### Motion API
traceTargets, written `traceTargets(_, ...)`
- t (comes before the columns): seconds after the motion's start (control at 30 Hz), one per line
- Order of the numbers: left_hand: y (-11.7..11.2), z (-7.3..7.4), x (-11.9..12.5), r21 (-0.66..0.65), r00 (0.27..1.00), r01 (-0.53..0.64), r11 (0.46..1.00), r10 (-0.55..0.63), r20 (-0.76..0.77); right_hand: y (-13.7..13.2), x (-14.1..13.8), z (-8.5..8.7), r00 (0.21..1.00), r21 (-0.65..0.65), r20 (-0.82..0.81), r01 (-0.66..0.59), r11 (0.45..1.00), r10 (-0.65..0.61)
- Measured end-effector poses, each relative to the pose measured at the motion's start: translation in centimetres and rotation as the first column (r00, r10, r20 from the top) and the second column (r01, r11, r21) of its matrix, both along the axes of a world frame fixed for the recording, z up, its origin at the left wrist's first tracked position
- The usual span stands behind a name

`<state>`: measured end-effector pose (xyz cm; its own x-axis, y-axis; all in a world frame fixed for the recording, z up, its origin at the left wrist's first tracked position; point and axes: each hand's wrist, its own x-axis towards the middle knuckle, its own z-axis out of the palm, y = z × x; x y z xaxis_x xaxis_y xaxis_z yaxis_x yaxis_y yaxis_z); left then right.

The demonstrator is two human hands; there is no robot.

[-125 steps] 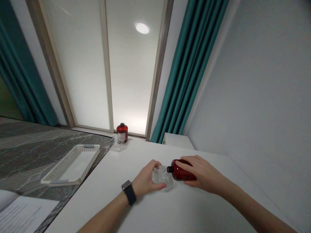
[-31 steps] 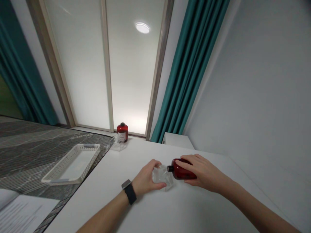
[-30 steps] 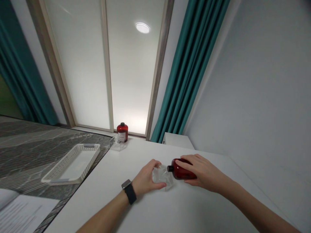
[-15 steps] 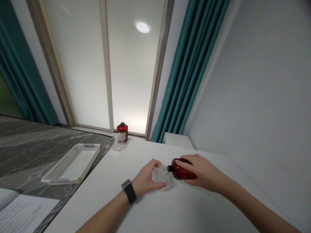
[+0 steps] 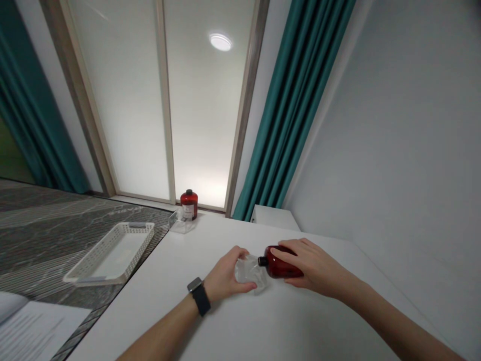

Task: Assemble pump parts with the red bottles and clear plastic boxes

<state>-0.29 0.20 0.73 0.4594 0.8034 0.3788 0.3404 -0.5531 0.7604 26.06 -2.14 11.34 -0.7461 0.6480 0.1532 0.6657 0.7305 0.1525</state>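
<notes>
My right hand (image 5: 306,263) is closed around a dark red bottle (image 5: 281,268), which lies tilted onto its side with its black neck pointing left. Below and beside that neck is a clear, see-through container (image 5: 248,273). My left hand (image 5: 233,273) curves its thumb and fingers about this container and steadies it on the white table (image 5: 210,326). The bottle's mouth is at the container's top right. I cannot make out any liquid flowing. A black watch sits on my left wrist.
Toward the table's far left corner stands another red bottle (image 5: 189,203) with a black cap and pale label, next to a clear tray (image 5: 183,226). A white perforated basket (image 5: 112,284) and an open book (image 5: 45,326) lie on the grey patterned surface at left. A white wall rises at right.
Almost nothing differs. Both hands, the red bottle and the clear container hold the same positions.
</notes>
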Motion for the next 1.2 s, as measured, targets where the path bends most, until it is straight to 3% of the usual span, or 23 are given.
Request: traceTargets(1.2, 0.00, 0.12, -0.03, -0.001, 1.000, -0.005, 1.000, 0.005, -0.007, -0.01, -0.18, 0.19, 1.000, 0.017, 0.014, 0.000, 1.000, 0.000)
